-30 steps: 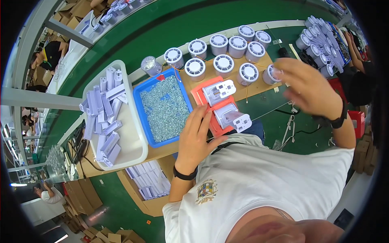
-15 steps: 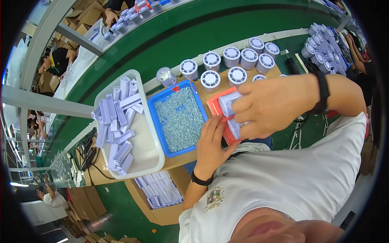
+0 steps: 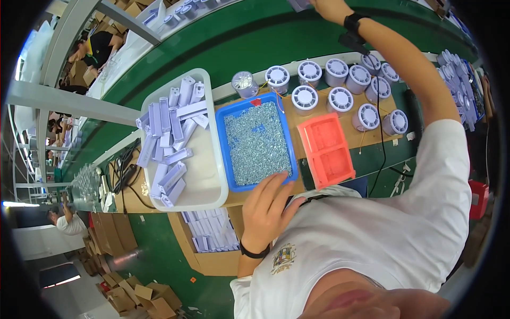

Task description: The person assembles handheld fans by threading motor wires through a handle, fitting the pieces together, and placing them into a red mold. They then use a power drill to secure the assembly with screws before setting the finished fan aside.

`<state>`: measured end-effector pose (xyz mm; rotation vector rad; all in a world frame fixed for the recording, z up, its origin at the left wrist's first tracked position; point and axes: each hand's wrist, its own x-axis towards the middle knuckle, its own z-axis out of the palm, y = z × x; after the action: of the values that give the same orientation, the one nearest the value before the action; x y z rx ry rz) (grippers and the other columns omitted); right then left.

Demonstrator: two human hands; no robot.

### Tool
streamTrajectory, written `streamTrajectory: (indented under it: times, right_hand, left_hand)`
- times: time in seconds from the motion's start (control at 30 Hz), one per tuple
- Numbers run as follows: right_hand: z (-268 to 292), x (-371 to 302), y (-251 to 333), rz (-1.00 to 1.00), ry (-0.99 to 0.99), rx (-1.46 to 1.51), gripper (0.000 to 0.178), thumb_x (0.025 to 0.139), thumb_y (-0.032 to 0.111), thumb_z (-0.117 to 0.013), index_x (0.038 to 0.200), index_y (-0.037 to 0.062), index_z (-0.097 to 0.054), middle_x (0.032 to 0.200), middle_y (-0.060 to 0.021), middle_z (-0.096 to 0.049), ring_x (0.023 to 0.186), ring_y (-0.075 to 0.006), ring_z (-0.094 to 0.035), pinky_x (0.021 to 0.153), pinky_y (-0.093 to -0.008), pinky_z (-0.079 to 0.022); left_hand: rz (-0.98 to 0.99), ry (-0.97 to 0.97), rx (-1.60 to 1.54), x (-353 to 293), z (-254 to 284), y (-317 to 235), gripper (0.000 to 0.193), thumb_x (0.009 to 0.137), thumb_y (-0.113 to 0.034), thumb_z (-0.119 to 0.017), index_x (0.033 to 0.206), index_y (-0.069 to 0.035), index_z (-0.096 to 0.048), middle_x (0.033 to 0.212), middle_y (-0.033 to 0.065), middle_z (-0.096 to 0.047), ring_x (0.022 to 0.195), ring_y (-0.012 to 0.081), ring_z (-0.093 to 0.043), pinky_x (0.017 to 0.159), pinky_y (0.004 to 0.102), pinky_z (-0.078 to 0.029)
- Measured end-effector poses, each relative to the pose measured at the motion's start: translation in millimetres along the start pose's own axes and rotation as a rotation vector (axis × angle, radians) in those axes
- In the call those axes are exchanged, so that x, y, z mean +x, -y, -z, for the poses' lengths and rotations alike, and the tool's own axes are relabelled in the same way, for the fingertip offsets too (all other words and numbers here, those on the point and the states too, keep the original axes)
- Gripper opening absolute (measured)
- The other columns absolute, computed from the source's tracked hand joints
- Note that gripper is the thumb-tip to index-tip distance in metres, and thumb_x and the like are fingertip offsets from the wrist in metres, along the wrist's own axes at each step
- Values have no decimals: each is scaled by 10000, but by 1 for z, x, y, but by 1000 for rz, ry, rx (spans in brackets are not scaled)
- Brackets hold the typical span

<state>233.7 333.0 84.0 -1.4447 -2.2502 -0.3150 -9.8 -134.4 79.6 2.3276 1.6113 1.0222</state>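
My left hand [image 3: 265,211] is open, its fingers stretched over the near right corner of a blue tray [image 3: 230,169] full of small silvery screws. Far out at the top edge, over the green conveyor belt [image 3: 239,45], my right hand [image 3: 330,8] grips a pale lavender plastic part [image 3: 300,4], partly cut off by the picture's edge. Between the blue tray and my body's right side lies a red holder [image 3: 325,150] with two hollows, both bare. Behind it stand several lavender round housings [image 3: 340,100] with slotted tops and thin wires.
Left of the screws, a white bin [image 3: 217,183] holds several long lavender casings [image 3: 175,125]. A clear cup-shaped piece [image 3: 244,84] stands behind the blue tray. A black cable [image 3: 380,127] hangs at the right. Below the bench sits a carton [image 3: 212,263] of casings.
My right hand has gone from the red holder far out over the belt with a lavender part. The holder's hollows are now bare. My left hand has left the holder for the screw tray.
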Motion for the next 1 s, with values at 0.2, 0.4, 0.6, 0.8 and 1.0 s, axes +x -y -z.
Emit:
streamTrajectory:
  times: [0.2,0.4,0.6,0.8,1.0]
  right_hand:
    - [-4,-35,-26,164,276,-47,398,945,334,-608,1071,-41,-652,994,-270,-703,949,-443,-670,829,-534,-516]
    - [171,-124,-7,137,494,143,393,916,341,-672,1113,3,-626,1015,-243,-688,950,-398,-662,817,-463,-523]
    - [229,-310,15,-89,632,141,773,780,166,-818,1435,-14,-449,1323,-254,-590,1187,-406,-584,1022,-448,-464]
    - [195,-375,24,-265,437,370,672,841,110,-772,1423,0,-454,1234,-263,-631,1145,-409,-616,977,-427,-484]
    - [205,-383,11,-382,443,563,577,857,81,-754,1366,5,-491,1190,-216,-662,1090,-333,-650,931,-390,-504]
  left_hand:
    - [81,35,30,-22,7,-11,397,715,-153,-885,1030,8,-707,1171,175,-695,1007,369,-677,843,426,-558]
    - [132,3,122,-45,27,-9,331,728,-115,-872,1003,-9,-720,1073,158,-725,899,331,-699,753,380,-560]
    - [248,-210,253,-72,87,28,184,782,4,-790,953,15,-722,908,140,-740,812,294,-706,751,366,-550]
    - [560,-193,442,-63,154,86,301,786,-75,-814,1051,6,-697,976,141,-681,801,310,-652,734,399,-536]
    - [474,123,747,-72,171,135,375,755,-164,-836,1072,-10,-709,1006,148,-669,882,354,-650,802,441,-538]
